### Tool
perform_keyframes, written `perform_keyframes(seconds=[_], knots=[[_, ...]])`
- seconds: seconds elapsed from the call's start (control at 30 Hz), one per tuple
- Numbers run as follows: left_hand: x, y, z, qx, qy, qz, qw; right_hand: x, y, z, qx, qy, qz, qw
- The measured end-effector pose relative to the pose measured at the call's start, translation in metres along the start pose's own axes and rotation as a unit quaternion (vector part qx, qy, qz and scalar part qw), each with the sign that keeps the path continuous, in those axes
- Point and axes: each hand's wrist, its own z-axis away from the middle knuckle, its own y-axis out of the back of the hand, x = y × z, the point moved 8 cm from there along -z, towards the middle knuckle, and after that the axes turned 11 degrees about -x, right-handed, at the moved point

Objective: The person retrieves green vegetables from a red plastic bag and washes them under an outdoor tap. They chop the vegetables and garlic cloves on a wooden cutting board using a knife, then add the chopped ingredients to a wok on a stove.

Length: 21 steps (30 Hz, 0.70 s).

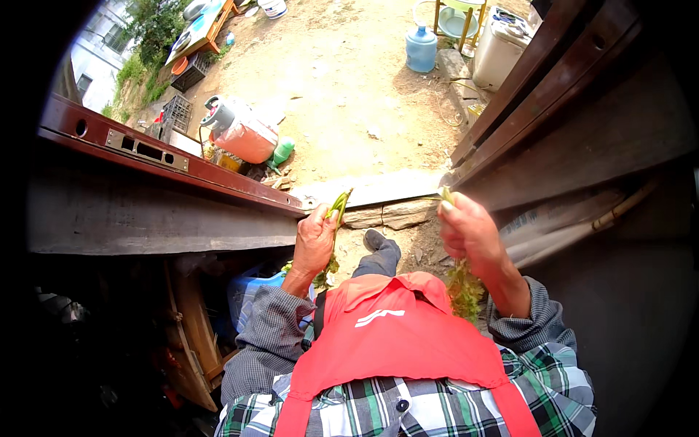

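My left hand (313,244) is closed round a small bunch of green leafy stalks (340,203), whose cut-looking ends point up past the thumb while leaves hang below the fist. To the right and apart from it, my right hand (472,234) grips another leafy stalk (446,195); its pale end sticks up by the thumb. Yellowish-green leaves (464,291) droop under that hand, beside my red apron (393,342). The exact kind of greens is too unclear to name. Both hands are raised in front of the apron.
A stone doorway sill (393,213) lies ahead, between dark red door frames (145,156). Outside are a tilted gas cylinder (244,131), a green bottle (282,151) and a blue water jug (421,49). A blue plastic basket (247,295) stands at my left.
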Motion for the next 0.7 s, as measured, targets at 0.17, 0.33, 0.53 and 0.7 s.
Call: perform_keyframes(seconds=[0.17,0.33,0.53,0.7], knots=[[0.023,0.000,-0.057,0.003,-0.018,0.232,0.973,-0.008,-0.039,-0.114,0.047,0.039,0.138,0.989],[0.012,0.036,-0.098,-0.017,-0.010,0.277,0.961,-0.012,-0.049,-0.191,-0.034,0.096,0.067,0.993],[-0.003,0.082,-0.145,-0.014,0.038,0.270,0.962,-0.050,-0.052,-0.259,-0.044,0.066,0.373,0.924],[-0.031,0.133,-0.195,0.052,0.017,0.152,0.987,-0.070,-0.058,-0.334,-0.103,0.153,0.434,0.882]])
